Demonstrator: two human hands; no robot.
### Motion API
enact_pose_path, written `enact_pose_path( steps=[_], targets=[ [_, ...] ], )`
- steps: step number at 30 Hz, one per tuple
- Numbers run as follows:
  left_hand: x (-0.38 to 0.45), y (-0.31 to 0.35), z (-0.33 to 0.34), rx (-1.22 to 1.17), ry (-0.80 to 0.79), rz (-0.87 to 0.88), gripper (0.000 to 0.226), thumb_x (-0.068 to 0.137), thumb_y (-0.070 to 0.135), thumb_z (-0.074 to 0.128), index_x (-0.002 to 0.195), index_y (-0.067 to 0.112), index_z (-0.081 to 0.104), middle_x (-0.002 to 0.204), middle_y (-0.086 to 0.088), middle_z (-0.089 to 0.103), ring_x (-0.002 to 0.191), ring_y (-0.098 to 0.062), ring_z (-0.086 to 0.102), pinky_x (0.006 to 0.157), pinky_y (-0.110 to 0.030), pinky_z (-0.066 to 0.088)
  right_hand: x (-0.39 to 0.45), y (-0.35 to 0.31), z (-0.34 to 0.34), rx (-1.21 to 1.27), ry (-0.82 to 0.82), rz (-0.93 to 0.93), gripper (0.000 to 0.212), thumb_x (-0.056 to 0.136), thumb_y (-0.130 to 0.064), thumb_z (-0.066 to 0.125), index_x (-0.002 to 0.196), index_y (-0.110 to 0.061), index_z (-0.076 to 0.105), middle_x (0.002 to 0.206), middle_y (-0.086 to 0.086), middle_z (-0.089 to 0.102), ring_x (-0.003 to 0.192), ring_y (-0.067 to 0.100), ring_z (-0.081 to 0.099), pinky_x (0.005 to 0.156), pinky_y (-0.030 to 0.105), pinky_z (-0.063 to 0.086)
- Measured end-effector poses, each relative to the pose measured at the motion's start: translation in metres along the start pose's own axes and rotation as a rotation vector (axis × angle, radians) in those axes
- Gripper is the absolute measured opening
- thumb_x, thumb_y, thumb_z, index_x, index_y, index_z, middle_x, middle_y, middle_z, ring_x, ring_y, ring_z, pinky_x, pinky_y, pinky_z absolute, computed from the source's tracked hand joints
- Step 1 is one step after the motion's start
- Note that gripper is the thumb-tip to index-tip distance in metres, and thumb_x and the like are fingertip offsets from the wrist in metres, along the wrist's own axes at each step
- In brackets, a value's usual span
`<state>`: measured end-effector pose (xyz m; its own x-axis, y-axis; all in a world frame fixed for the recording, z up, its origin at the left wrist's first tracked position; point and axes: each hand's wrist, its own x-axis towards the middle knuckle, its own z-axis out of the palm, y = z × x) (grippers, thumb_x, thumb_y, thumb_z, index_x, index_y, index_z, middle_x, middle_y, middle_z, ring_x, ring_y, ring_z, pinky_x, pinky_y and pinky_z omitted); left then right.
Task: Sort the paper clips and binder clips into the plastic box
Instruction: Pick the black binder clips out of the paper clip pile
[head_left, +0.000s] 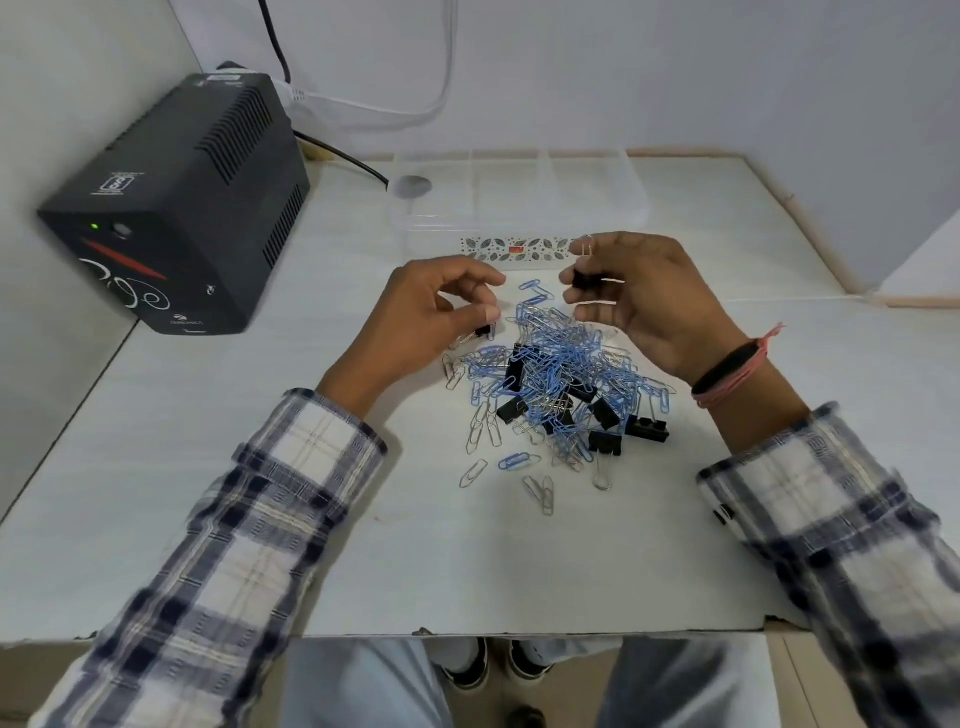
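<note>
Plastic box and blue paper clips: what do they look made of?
Plastic box: clear, glossy hard plastic; the table shows through its walls and dividers. Blue paper clips: bent wire, apparently metal under a matte blue coating; the core cannot be seen.

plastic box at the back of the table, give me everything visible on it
The plastic box is clear, shallow, rectangular and lidless or open, with thin upright dividers splitting it into several compartments in a row. It sits flat on the white table at the far edge near the wall, beyond the clip pile and both hands, touching neither. A round grey spot shows through its left compartment; what it is cannot be told. A patterned label strip runs along its near side. No clips are plainly visible inside.
</note>
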<state>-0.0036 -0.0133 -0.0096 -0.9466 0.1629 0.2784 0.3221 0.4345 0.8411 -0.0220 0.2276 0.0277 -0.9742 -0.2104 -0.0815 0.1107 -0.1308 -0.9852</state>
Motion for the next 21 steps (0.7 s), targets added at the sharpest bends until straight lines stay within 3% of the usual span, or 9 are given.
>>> enact_pose_path(
  steps=[3, 6, 9, 12, 16, 19, 21],
  targets=[
    [-0.002, -0.004, -0.002, 0.268, -0.068, 0.024, 0.041, 0.083, 0.033, 0.083, 0.121, 0.02, 0.074, 0.104, 0.004, 0.07, 0.087, -0.004, 0.058, 0.074, -0.023, 0.043, -0.001, -0.002, 0.003, 0.089, -0.026, 0.078, 0.017, 0.093, 0.0, 0.049, 0.105, -0.002, 0.062, 0.08, 0.014, 0.064, 0.065, 0.024, 0.061, 0.057, 0.032, 0.055],
    [-0.001, -0.008, 0.0, 0.365, -0.141, 0.017, 0.029, 0.086, 0.037, 0.08, 0.109, 0.02, 0.079, 0.099, 0.002, 0.062, 0.085, -0.003, 0.054, 0.074, -0.019, 0.04, 0.001, 0.003, 0.003, 0.083, -0.051, 0.118, 0.011, 0.094, -0.01, 0.051, 0.097, -0.007, 0.061, 0.07, 0.007, 0.055, 0.06, 0.021, 0.049, 0.053, 0.03, 0.047],
    [0.0, -0.008, 0.0, 0.393, -0.137, 0.033, 0.018, 0.088, 0.036, 0.077, 0.097, 0.021, 0.081, 0.086, 0.005, 0.06, 0.074, 0.001, 0.053, 0.065, -0.015, 0.035, 0.001, 0.011, 0.002, -0.242, -0.101, 0.003, 0.009, 0.094, -0.013, 0.062, 0.09, -0.006, 0.066, 0.061, -0.002, 0.05, 0.056, 0.017, 0.041, 0.051, 0.029, 0.04],
    [-0.001, -0.009, -0.002, 0.378, -0.113, 0.029, 0.018, 0.086, 0.037, 0.079, 0.092, 0.019, 0.079, 0.08, 0.01, 0.063, 0.069, 0.003, 0.053, 0.062, -0.016, 0.037, -0.004, 0.016, 0.003, -0.582, -0.203, -0.109, 0.007, 0.092, -0.011, 0.068, 0.094, -0.007, 0.073, 0.058, -0.003, 0.056, 0.054, 0.02, 0.042, 0.052, 0.027, 0.038],
    [-0.003, -0.008, -0.001, 0.285, -0.058, 0.029, 0.019, 0.086, 0.036, 0.079, 0.09, 0.018, 0.078, 0.08, 0.005, 0.068, 0.07, -0.002, 0.056, 0.067, -0.027, 0.048, -0.008, 0.015, 0.002, -0.876, -0.338, -0.2, 0.008, 0.089, -0.011, 0.071, 0.094, -0.014, 0.077, 0.056, 0.007, 0.044, 0.053, 0.017, 0.04, 0.058, 0.025, 0.036],
    [-0.003, -0.007, -0.001, 0.147, 0.006, 0.014, 0.018, 0.089, 0.031, 0.077, 0.09, 0.013, 0.077, 0.078, -0.002, 0.072, 0.072, -0.019, 0.068, 0.074, -0.043, 0.06, -0.011, 0.004, -0.004, -0.88, -0.397, -0.166, 0.004, 0.087, -0.011, 0.076, 0.09, -0.014, 0.077, 0.056, 0.003, 0.039, 0.052, 0.013, 0.039, 0.058, 0.022, 0.038],
    [-0.002, -0.008, 0.0, 0.109, 0.035, -0.003, 0.018, 0.088, 0.03, 0.078, 0.09, 0.012, 0.076, 0.078, -0.003, 0.071, 0.074, -0.028, 0.069, 0.074, -0.05, 0.06, -0.012, -0.004, -0.013, -0.868, -0.461, -0.095, 0.011, 0.084, -0.015, 0.081, 0.093, -0.014, 0.075, 0.056, -0.001, 0.037, 0.05, 0.01, 0.037, 0.056, 0.018, 0.036]
  ],
)
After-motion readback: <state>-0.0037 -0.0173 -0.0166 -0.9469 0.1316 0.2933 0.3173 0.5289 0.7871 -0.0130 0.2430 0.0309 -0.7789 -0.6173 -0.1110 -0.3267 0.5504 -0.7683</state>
